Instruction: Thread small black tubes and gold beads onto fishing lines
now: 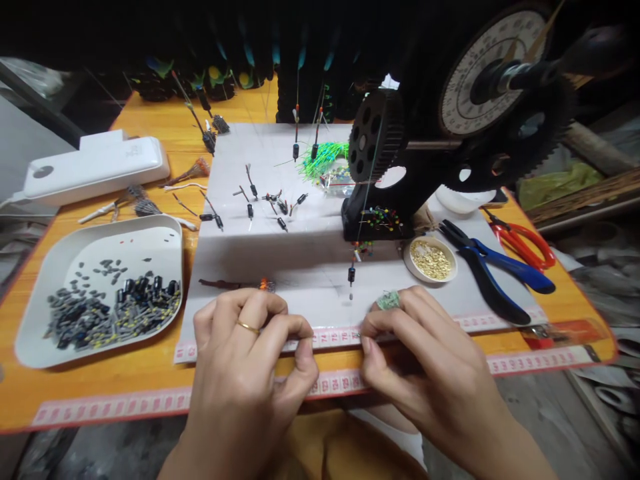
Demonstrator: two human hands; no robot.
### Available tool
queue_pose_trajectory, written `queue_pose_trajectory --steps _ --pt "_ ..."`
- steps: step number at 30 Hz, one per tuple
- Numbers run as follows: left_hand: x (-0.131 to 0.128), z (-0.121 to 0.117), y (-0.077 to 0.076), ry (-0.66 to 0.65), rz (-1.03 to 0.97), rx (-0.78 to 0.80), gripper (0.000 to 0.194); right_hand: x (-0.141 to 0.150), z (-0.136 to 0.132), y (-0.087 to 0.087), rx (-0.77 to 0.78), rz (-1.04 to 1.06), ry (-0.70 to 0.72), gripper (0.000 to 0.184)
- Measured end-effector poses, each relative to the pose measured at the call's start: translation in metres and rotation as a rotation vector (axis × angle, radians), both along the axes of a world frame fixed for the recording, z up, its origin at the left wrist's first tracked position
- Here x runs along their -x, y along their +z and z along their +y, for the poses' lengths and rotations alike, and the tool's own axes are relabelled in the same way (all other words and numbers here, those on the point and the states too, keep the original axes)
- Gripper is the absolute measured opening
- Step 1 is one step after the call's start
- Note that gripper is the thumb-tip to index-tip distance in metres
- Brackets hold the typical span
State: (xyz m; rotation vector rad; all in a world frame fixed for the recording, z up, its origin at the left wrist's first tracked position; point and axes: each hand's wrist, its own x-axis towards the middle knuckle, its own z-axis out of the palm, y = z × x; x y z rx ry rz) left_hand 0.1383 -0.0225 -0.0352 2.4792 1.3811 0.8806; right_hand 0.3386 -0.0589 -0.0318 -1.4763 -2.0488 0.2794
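My left hand [255, 357], with a gold ring, is closed in a pinch of thumb and index finger over the pink and white tape measure [324, 337]. Opposite it, my right hand [420, 353] pinches too, with a green patterned wrap [389, 300] round one finger. A tiny speck shows at the right fingertips; whatever either pinch holds is too small to name. Just beyond the hands, a small black cylinder [351, 274] with a grey bead below hangs on a thin line. Near my left fingers lies a brown stick [225, 285] with an orange end.
To the left stands a white tray [30, 320] of small grey and black parts. On the right are a dish [453, 275] of gold pieces, blue-handled pliers [483, 267] and red-handled scissors [530, 243]. A black geared machine [375, 137] rises at the back, near bright green strands [323, 160].
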Motion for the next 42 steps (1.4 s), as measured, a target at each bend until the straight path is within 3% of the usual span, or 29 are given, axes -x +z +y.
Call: queue_pose_trajectory --steps 14,42 --pt "-0.0023 -0.0002 0.0030 0.041 -0.026 0.033 0.014 0.0037 -0.0033 -0.0019 0.017 -0.037 -0.020 0.015" --pt "-0.0005 0.0017 0.0033 -0.009 0.005 0.046 0.013 0.0054 -0.0005 -0.0022 0.006 -0.053 -0.021 0.018"
